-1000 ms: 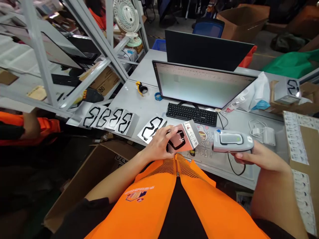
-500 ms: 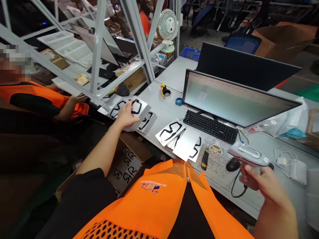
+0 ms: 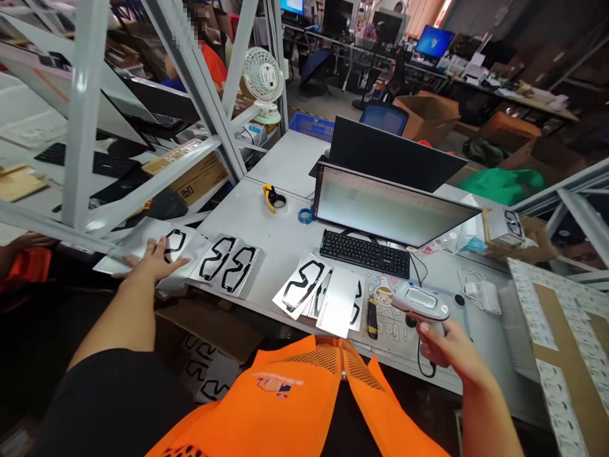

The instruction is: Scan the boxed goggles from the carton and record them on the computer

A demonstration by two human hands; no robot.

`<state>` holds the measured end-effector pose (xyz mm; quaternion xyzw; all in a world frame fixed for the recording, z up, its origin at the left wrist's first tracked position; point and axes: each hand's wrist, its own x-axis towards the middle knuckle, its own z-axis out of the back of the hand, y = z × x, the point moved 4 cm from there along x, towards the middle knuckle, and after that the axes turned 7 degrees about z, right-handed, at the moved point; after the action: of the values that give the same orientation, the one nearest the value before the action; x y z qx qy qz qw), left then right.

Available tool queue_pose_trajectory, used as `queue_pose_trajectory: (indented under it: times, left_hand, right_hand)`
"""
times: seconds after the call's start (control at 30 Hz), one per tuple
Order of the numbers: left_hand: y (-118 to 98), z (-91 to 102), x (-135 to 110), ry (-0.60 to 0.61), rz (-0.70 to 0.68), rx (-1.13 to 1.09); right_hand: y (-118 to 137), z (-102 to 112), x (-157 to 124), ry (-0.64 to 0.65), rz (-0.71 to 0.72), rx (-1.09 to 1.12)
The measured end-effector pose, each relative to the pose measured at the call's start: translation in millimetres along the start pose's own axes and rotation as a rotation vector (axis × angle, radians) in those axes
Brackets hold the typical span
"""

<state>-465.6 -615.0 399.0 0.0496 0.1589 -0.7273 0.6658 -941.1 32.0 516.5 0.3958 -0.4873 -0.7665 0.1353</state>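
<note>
My left hand (image 3: 156, 261) lies with fingers spread over a white box (image 3: 175, 244) with a black outline print, at the desk's left end. Silvery wrapping (image 3: 130, 244) spreads around and under that hand. Just right of it, two similar printed boxes (image 3: 240, 270) lie side by side. My right hand (image 3: 440, 343) is closed around the handle of a grey-white barcode scanner (image 3: 421, 301), held above the desk's right part. Between my hands lie printed white cards (image 3: 302, 287), overlapped by a plain white sheet (image 3: 339, 301).
A monitor (image 3: 380, 206) and keyboard (image 3: 364, 252) stand behind the cards. A yellow tape dispenser (image 3: 273, 198), blue tape roll (image 3: 305, 216) and utility knife (image 3: 372, 317) lie on the desk. Metal frame bars (image 3: 85, 127) rise at left. An open carton (image 3: 209, 327) sits below the desk.
My left hand has moved left, from a box it gripped to another one; two boxes now lie together beside it. The view has turned right. My right hand still holds the barcode scanner.
</note>
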Motion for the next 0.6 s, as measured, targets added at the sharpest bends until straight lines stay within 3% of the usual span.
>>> queue_pose_trajectory:
  times: [0.1, 0.17, 0.23, 0.3, 0.37, 0.43, 0.53, 0.6]
  left_hand:
    - [2, 0.4, 11, 0.091, 0.055, -0.027]
    - [-3, 3.9, 14, 0.109, 0.015, -0.038]
    - [-14, 6.3, 11, 0.077, 0.001, -0.037]
    - [-37, 4.0, -7, -0.026, -0.004, -0.032]
    - [-78, -8.4, -49, -0.138, -0.059, -0.054]
    - [-131, -35.8, -114, -0.122, -0.186, -0.12]
    - [-210, -96.5, -224, 0.173, -0.408, -0.085]
    - [-239, -127.8, -274, 0.24, -0.383, 0.007]
  right_hand:
    - [0, -7, 4, 0.018, 0.028, 0.03]
    - [-1, -11, 9, 0.034, 0.043, 0.054]
    - [-2, -15, 15, 0.058, 0.035, 0.069]
    - [-2, -18, 19, 0.084, 0.022, 0.078]
    - [-2, -18, 21, 0.089, 0.016, 0.07]
    - [-2, -18, 23, 0.08, 0.006, 0.046]
    - [-1, -18, 23, 0.087, 0.005, 0.031]
    - [0, -19, 23, 0.098, 0.012, 0.037]
